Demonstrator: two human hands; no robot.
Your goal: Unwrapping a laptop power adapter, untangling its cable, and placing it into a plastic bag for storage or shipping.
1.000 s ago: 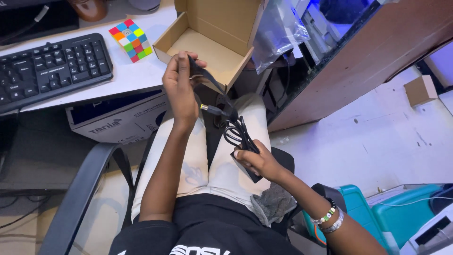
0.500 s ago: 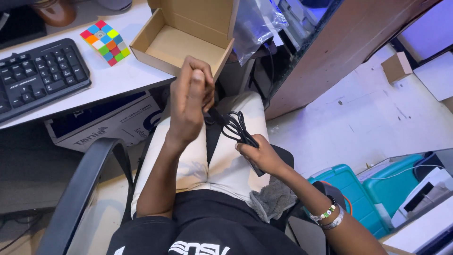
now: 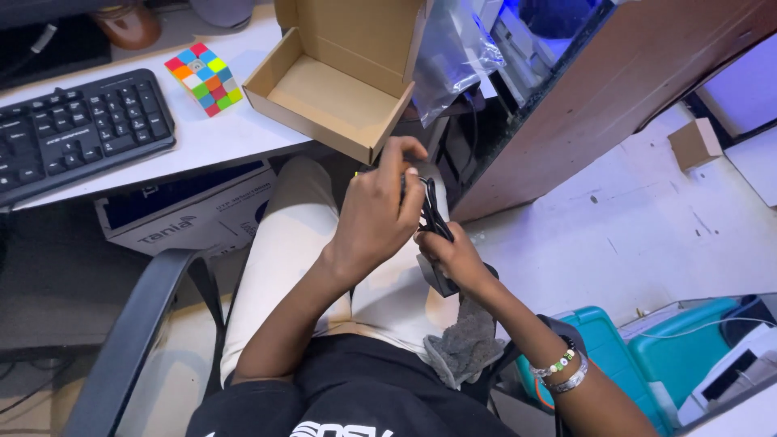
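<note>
Over my lap, my left hand (image 3: 376,214) is closed around a black cable (image 3: 430,212), with its fingers curled near the front edge of an open cardboard box (image 3: 340,85). My right hand (image 3: 455,257) sits just below and to the right, gripping the same coiled cable together with a dark rectangular adapter block (image 3: 437,279). The two hands touch each other. Most of the cable is hidden between the fingers. A grey cloth (image 3: 468,344) lies on my right thigh under the right wrist.
A white desk (image 3: 202,137) holds a black keyboard (image 3: 77,133), a multicoloured puzzle cube (image 3: 204,78) and the empty box. A printed carton (image 3: 190,214) sits under the desk. A wooden cabinet (image 3: 615,97) stands to the right; teal containers (image 3: 655,356) lie on the floor.
My left hand has dropped from a raised position down to meet my right hand, gathering the cable loops together. The view has shifted a little to the right.
</note>
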